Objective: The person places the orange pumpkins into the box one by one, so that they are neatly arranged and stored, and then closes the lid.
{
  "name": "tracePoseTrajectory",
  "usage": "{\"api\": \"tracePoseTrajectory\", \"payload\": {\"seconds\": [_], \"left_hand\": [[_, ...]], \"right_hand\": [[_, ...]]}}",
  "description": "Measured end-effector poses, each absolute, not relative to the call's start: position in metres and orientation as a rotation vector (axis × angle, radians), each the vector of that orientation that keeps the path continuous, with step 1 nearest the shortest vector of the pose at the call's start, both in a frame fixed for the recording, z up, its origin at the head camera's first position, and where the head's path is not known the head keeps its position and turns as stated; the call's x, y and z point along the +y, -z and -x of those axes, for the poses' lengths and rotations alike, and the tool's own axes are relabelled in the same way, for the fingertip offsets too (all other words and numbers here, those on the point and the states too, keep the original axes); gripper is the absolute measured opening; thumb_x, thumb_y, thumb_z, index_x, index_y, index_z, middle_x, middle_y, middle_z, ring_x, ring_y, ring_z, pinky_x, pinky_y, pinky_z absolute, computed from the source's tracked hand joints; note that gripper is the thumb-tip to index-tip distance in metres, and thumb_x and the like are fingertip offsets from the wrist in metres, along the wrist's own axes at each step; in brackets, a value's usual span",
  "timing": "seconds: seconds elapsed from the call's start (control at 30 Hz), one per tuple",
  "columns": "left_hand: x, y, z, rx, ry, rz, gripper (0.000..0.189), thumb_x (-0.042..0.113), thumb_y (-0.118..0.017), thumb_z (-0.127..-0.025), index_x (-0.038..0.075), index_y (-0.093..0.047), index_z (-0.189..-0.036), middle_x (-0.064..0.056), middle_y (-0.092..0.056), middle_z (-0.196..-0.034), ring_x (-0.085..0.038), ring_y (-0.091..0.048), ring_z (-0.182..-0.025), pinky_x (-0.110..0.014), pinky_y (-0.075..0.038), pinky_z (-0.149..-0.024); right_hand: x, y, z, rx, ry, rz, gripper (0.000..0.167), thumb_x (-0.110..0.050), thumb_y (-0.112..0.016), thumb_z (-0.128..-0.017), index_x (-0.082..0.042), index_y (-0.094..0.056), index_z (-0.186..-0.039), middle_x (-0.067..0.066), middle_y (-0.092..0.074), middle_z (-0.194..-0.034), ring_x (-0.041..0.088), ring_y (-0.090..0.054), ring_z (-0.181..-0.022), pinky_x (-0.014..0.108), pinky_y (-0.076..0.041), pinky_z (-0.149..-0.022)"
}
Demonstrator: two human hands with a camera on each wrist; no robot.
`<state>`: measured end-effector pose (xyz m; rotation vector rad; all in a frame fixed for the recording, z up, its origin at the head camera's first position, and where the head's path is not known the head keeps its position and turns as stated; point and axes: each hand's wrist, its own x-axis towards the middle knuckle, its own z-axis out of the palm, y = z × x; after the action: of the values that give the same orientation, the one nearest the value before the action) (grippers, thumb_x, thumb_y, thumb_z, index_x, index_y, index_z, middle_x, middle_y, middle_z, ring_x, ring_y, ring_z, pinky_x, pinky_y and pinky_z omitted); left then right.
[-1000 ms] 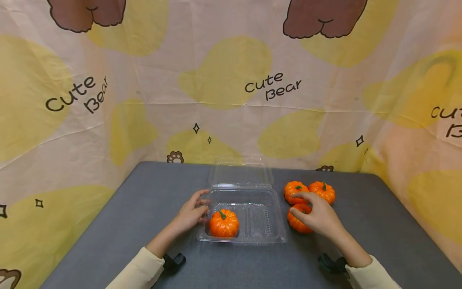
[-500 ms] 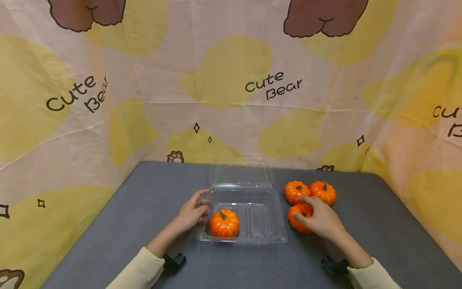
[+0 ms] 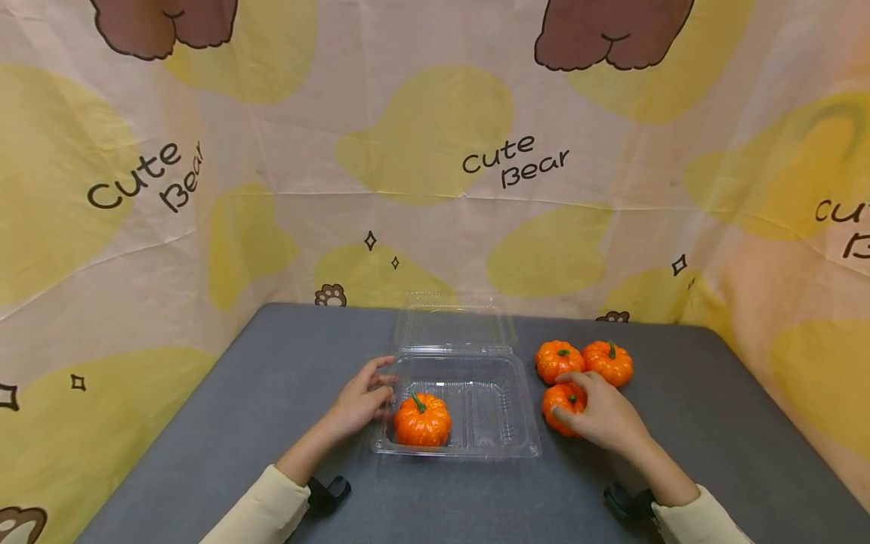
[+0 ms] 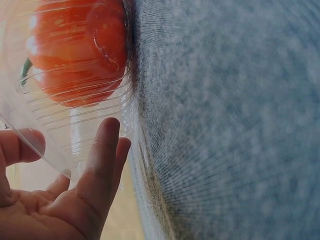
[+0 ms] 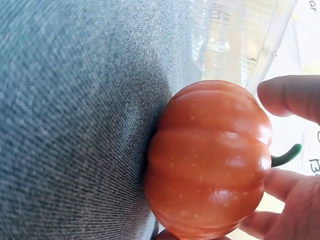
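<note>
A clear hinged plastic container [image 3: 482, 408] stands with its lid up at the table's middle. One small orange pumpkin [image 3: 422, 421] with a green stem sits in its left part. My left hand [image 3: 356, 400] touches the container's left side; its fingers [image 4: 100, 165] lie fairly straight along the outer wall, with the thumb near the rim. To the right of the container, my right hand [image 3: 607, 414] grips another small pumpkin [image 5: 212, 160], thumb on one side and fingers round the other. That pumpkin rests on or very near the table. Its far side is hidden by the hand.
Two more pumpkins, a left one [image 3: 559, 362] and a right one [image 3: 608, 363], lie close together just behind my right hand. The container's raised lid [image 3: 454, 325] leans back toward the printed cloth backdrop [image 3: 421, 151]. A grey cloth covers the table [image 3: 299, 355].
My right hand has come down over the front pumpkin, and its thumb and fingers have closed in around it. The left hand and the container have stayed in place.
</note>
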<state>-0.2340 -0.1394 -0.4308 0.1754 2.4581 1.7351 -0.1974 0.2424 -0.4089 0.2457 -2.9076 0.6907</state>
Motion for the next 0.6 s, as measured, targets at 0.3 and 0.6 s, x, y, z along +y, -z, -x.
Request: {"api": "tracePoseTrajectory", "payload": {"seconds": [0.3, 0.6], "left_hand": [[-0.1387, 0.4302, 0.2328, 2.452, -1.740, -0.161, 0.055, 0.002, -0.053, -0.088, 0.013, -0.043, -0.141, -0.023, -0.059, -0.128, -0.023, -0.064, -0.090, -0.035, -0.058, -0.065], [-0.1382, 0.4278, 0.2328, 2.456, -1.726, -0.165, 0.054, 0.002, -0.052, -0.090, 0.013, -0.041, -0.142, -0.024, -0.058, -0.130, -0.025, -0.064, -0.092, -0.036, -0.059, -0.067]], "right_hand": [[0.2422, 0.4115, 0.1980, -2.922, -0.674, -0.238, 0.052, -0.039, -0.074, -0.075, -0.011, -0.064, -0.118, 0.017, -0.062, -0.114, 0.031, -0.061, -0.097, 0.051, -0.051, -0.078], [0.2411, 0.4106, 0.1990, -2.897, -0.685, -0.242, 0.054, -0.041, -0.074, -0.076, -0.011, -0.064, -0.119, 0.017, -0.062, -0.114, 0.032, -0.060, -0.096, 0.051, -0.050, -0.077]]}}
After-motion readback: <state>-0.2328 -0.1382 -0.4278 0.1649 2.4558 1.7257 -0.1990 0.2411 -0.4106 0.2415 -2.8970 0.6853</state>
